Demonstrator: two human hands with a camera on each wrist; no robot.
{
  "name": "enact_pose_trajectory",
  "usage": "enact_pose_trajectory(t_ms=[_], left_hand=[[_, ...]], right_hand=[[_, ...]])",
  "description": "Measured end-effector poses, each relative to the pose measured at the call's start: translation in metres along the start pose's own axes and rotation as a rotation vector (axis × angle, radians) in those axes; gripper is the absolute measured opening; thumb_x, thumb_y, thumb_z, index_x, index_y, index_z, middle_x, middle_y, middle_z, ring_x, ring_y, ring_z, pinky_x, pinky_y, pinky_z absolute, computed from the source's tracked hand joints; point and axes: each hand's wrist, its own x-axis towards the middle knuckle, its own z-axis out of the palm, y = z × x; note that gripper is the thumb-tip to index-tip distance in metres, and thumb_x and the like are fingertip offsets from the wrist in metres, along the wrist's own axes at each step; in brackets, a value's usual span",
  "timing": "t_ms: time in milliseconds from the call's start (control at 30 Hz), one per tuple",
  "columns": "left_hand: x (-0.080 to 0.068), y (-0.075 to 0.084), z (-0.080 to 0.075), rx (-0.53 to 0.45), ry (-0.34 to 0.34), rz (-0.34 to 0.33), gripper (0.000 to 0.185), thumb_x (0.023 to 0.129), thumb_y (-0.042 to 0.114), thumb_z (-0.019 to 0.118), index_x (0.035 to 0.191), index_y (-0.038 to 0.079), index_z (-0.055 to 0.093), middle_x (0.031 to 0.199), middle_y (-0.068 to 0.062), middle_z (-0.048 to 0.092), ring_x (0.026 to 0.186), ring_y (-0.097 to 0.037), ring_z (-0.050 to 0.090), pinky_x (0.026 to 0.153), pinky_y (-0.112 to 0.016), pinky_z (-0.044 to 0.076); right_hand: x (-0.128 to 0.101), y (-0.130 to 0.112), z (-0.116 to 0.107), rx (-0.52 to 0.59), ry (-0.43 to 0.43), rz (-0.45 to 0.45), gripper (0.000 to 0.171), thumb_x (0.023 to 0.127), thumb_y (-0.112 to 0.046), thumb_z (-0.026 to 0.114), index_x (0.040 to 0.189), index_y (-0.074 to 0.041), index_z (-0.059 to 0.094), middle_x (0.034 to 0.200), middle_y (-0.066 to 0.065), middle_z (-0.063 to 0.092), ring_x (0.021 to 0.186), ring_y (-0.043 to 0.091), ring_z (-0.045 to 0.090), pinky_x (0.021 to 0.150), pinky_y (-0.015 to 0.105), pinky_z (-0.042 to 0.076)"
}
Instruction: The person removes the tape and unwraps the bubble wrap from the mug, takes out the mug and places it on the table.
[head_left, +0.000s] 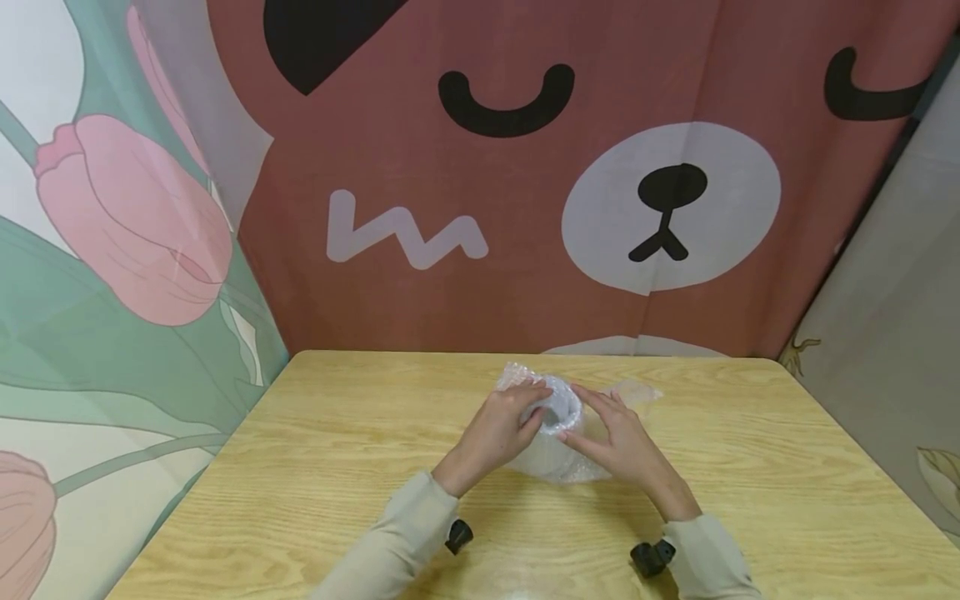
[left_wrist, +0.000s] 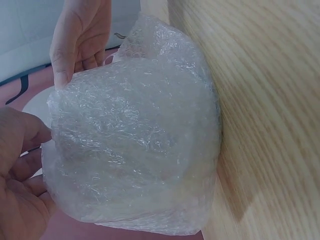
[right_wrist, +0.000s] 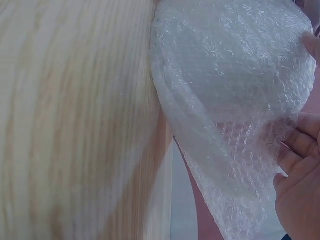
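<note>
A bundle of clear bubble wrap [head_left: 557, 433] stands on the wooden table [head_left: 337, 467], with a round opening at its top. What is inside is hidden. My left hand [head_left: 501, 427] grips its left side, fingers curled over the rim. My right hand [head_left: 617, 440] holds the right side, fingertips at the rim. In the left wrist view the bubble wrap [left_wrist: 135, 150] fills the frame, with the left hand [left_wrist: 20, 175] low on the left and the right hand [left_wrist: 80, 40] pinching the top edge. In the right wrist view the right hand [right_wrist: 300, 175] curls round the wrap [right_wrist: 230, 95].
A loose flap of clear wrap [head_left: 636, 390] lies on the table just right of the bundle. Printed curtains hang behind and to both sides of the table. Black wrist cameras [head_left: 459, 536] sit under both sleeves.
</note>
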Motion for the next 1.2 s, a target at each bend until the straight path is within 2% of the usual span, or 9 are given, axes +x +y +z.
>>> enact_pose_trajectory(t_ms=[333,667,1000,1100,1200], left_hand=[[0.0010,-0.0009,0.0013,-0.025,0.043,-0.001,0.024,0.087,-0.004,0.065,0.110,-0.003,0.069,0.113,-0.019,0.067,0.109,-0.030,0.062,0.094,-0.036,0.048],[0.0010,-0.0019,0.0017,-0.053,0.072,-0.017,0.027,0.087,-0.004,0.065,0.114,-0.003,0.066,0.114,-0.019,0.066,0.108,-0.028,0.063,0.091,-0.034,0.050],[0.0009,-0.0055,0.0023,-0.049,0.157,0.009,0.027,0.085,-0.011,0.061,0.110,-0.002,0.066,0.109,-0.015,0.069,0.102,-0.025,0.066,0.087,-0.030,0.052],[0.0010,-0.0067,0.0033,-0.045,0.174,0.015,0.027,0.085,-0.011,0.061,0.109,-0.001,0.065,0.106,-0.015,0.070,0.097,-0.023,0.067,0.083,-0.029,0.053],[0.0008,-0.0071,0.0042,-0.055,0.191,0.014,0.024,0.085,-0.011,0.062,0.106,-0.001,0.061,0.100,-0.014,0.070,0.083,-0.019,0.067,0.072,-0.026,0.055]], right_hand=[[0.0001,0.0009,0.0016,0.006,0.022,-0.010,0.071,0.085,-0.034,0.075,0.141,-0.001,0.047,0.135,0.016,0.055,0.124,0.037,0.049,0.109,0.063,0.017],[-0.0010,0.0011,0.0024,0.021,0.017,-0.005,0.071,0.085,-0.034,0.074,0.142,0.000,0.047,0.136,0.017,0.054,0.124,0.040,0.049,0.109,0.063,0.017],[-0.0012,0.0018,0.0018,0.030,0.026,-0.010,0.071,0.085,-0.033,0.075,0.142,-0.003,0.047,0.135,0.015,0.055,0.124,0.037,0.050,0.110,0.061,0.016],[-0.0012,0.0015,0.0016,0.028,0.026,-0.008,0.071,0.085,-0.034,0.075,0.141,-0.001,0.047,0.135,0.015,0.055,0.124,0.037,0.050,0.110,0.061,0.017],[-0.0015,0.0011,0.0013,0.028,0.019,0.003,0.071,0.085,-0.034,0.075,0.141,0.001,0.047,0.135,0.017,0.055,0.125,0.037,0.049,0.110,0.060,0.017]])
